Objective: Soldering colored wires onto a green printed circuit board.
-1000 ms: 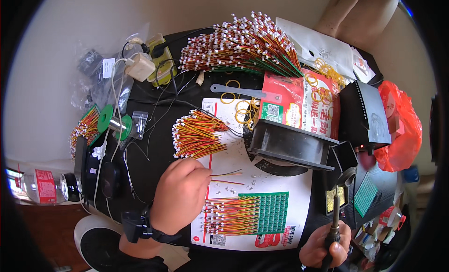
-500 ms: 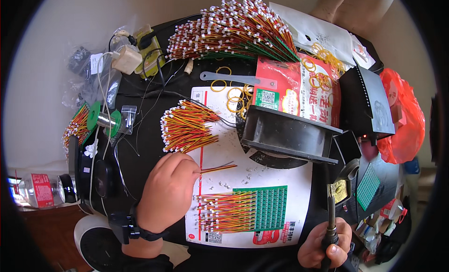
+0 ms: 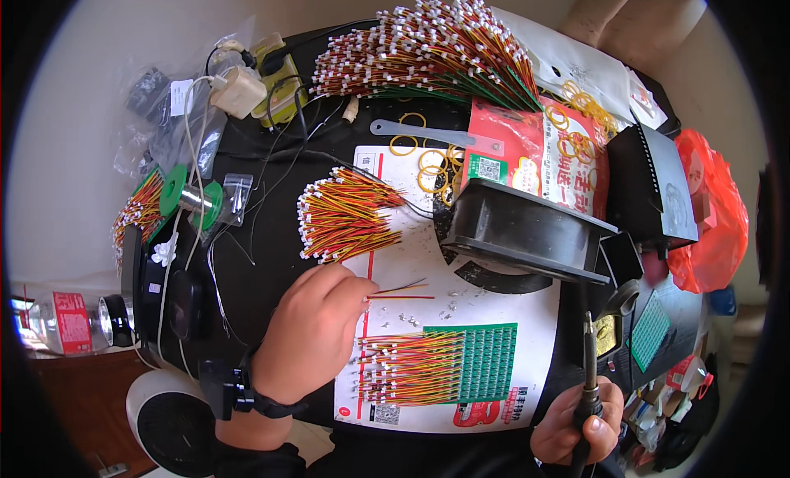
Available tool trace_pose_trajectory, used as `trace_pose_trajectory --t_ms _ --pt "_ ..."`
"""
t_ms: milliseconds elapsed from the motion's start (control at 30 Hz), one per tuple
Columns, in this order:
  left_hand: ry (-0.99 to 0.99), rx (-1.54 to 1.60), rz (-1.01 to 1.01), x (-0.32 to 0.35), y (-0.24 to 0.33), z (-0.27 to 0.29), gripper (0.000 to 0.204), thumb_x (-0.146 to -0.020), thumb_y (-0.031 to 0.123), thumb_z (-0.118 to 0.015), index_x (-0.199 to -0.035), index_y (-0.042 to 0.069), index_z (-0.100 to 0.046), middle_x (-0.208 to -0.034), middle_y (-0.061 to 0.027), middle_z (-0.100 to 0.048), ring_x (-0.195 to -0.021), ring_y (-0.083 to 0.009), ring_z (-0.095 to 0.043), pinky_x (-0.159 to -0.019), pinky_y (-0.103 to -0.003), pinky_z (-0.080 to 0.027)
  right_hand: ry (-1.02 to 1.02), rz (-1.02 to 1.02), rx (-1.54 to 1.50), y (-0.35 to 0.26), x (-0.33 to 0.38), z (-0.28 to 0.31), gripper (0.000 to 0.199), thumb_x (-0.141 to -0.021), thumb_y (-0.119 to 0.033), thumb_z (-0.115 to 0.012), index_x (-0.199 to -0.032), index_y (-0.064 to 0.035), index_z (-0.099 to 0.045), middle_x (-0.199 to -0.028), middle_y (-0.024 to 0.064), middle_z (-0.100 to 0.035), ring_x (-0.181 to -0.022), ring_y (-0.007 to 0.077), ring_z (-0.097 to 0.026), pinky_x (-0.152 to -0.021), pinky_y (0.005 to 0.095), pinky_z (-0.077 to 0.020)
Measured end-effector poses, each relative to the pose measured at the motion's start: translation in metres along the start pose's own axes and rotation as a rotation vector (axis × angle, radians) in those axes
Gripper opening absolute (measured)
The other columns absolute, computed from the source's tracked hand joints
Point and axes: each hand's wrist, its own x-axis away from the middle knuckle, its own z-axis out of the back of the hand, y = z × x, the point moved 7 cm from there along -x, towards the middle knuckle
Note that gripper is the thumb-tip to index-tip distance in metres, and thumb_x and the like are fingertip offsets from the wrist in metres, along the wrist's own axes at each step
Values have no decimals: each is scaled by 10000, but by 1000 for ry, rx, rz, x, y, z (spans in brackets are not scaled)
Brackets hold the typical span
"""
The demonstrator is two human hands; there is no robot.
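My left hand (image 3: 322,313) is closed in a pinch over the white sheet (image 3: 535,346). From its fingertips a red-and-yellow wire lead (image 3: 403,297) and a thin grey strand (image 3: 409,284) stick out to the right. Below them lies a green circuit board panel (image 3: 490,363), with rows of wire leads (image 3: 411,367) along its left part. Above the left hand rests a loose pile of wire leads (image 3: 350,219) with white connectors. At the lower right my right hand (image 3: 580,424) grips a soldering iron (image 3: 590,371) upright, tip up, apart from the board.
A black fan-like housing (image 3: 527,239) stands on the sheet's far right, beside a black box (image 3: 654,186). A big wired-board bundle (image 3: 436,54) lies at the back. Solder spool (image 3: 193,200) and cables are at left; yellow sponge (image 3: 605,334) and another green panel (image 3: 654,330) at right.
The whole view has shifted slightly, so the table sits farther right. Both hands keep their grips; the grey strand now stands more apart from the wire lead.
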Motion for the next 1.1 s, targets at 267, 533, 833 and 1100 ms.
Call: trace_pose_trajectory --t_ms 267,533,833,1100 --pt "4 25 -25 1 -5 2 72 -774 -49 -645 -844 -35 -649 -851 -134 -588 -813 -326 -593 -741 -406 -492 8 -42 12 1 1 0 271 -1013 -296 -512 -1212 -112 -506 -699 37 -459 -709 143 -449 -684 273 -428" --pt "-4 27 -21 2 -5 3 93 -756 -44 -662 -833 -2 -630 -823 -129 -603 -788 -334 -603 -723 -394 -486 10 13 -6 1 -4 -2 265 -1005 -283 -534 -1187 -92 -514 -659 18 -443 -653 129 -421 -626 269 -383" --pt "63 45 69 -1 -7 19 181 -782 -102 -603 -927 -1 -643 -845 -134 -575 -751 -285 -592 -691 -342 -481 -56 13 -183 9 -11 -4 241 -913 -159 -598 -1117 -59 -520 -617 2 -414 -555 114 -367 -524 267 -303" --pt "-107 232 -237 2 70 -33 235 -693 -40 -659 -923 5 -679 -924 -114 -598 -873 -293 -601 -752 -377 -500 6 15 -239 12 -4 2 272 -888 -207 -624 -1013 15 -530 -616 39 -472 -456 113 -387 -434 242 -333"
